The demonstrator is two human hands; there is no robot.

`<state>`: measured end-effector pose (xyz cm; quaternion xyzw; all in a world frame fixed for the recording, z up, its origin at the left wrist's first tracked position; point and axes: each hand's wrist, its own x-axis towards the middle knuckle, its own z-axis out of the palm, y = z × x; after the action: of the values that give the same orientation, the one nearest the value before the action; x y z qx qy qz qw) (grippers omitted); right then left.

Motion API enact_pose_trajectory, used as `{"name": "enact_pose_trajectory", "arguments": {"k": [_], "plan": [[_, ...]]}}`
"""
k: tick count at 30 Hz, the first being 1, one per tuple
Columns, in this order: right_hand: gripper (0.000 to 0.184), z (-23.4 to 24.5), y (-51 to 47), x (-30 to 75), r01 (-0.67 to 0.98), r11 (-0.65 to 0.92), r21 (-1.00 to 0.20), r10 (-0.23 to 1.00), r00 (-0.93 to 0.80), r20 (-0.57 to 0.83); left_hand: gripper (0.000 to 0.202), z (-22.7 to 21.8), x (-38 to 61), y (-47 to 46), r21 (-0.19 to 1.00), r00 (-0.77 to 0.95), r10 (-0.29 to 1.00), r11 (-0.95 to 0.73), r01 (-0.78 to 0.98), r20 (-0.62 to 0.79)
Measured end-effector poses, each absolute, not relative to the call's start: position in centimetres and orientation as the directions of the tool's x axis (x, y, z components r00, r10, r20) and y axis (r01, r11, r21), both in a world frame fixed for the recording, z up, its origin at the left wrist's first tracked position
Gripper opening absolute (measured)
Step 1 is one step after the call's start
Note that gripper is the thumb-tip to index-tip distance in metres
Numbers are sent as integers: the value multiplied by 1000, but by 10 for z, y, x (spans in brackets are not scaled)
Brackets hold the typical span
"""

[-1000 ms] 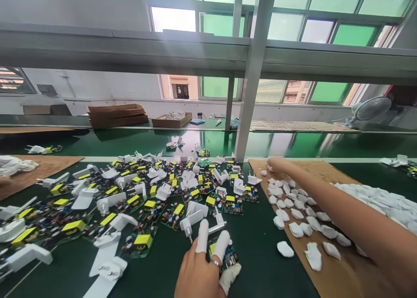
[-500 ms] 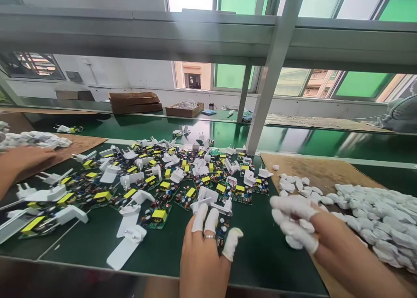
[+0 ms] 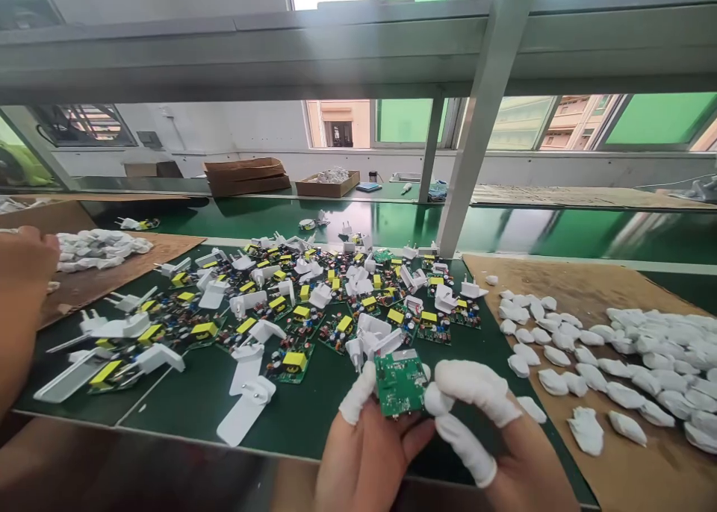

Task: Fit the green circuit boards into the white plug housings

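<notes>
A green circuit board (image 3: 401, 385) is in my left hand (image 3: 364, 445), its soldered side turned up. A white finger cot covers that hand's thumb, which presses on the board's left edge. At the opposite edge is my right hand (image 3: 493, 422), also in white finger cots. Its fingers pinch what looks like a small soft white lump (image 3: 438, 400) against the board; the cots make its outline hard to tell. Just beyond the board lies a pile of circuit boards with yellow transformers (image 3: 294, 362), mixed with white plug housings (image 3: 246, 407).
On the right, brown cardboard (image 3: 565, 460) carries many white lumps (image 3: 632, 392). Another person's hand (image 3: 28, 273) reaches in at far left, near more white lumps (image 3: 101, 249). A slanted metal post (image 3: 476, 124) rises behind the pile; cardboard boxes (image 3: 328, 188) stand farther back.
My left hand has lifted a board from the pile's near edge and holds it underside up. My right hand has come left from the white lumps to the board. The view has shifted slightly.
</notes>
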<state>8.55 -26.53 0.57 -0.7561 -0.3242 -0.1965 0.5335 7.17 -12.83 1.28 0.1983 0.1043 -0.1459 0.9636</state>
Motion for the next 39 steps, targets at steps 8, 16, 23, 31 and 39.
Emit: {"name": "enact_pose_trajectory", "arguments": {"k": [8, 16, 23, 31, 39], "plan": [[32, 0, -249, 96, 832, -381, -403, 390, 540, 746, 29, 11, 71, -143, 483, 939, -59, 845, 227, -339], [70, -8, -268, 89, 504, -273, -819, 385, 838, 387, 45, 12, 66, -153, 750, 924, 194, 648, 132, -330], [67, -4, -261, 94, 523, -166, -836, 527, 764, 373, 45, 8, 66, -149, 759, 976, 96, 645, 87, -193], [44, -11, -258, 91, 546, -193, -815, 486, 775, 404, 31, 13, 67, -148, 708, 953, 101, 693, 138, -284], [41, -5, -243, 88, 164, 190, -968, 391, 891, 228, 39, 9, 68, -152, 728, 934, 213, 682, 69, -288]]}}
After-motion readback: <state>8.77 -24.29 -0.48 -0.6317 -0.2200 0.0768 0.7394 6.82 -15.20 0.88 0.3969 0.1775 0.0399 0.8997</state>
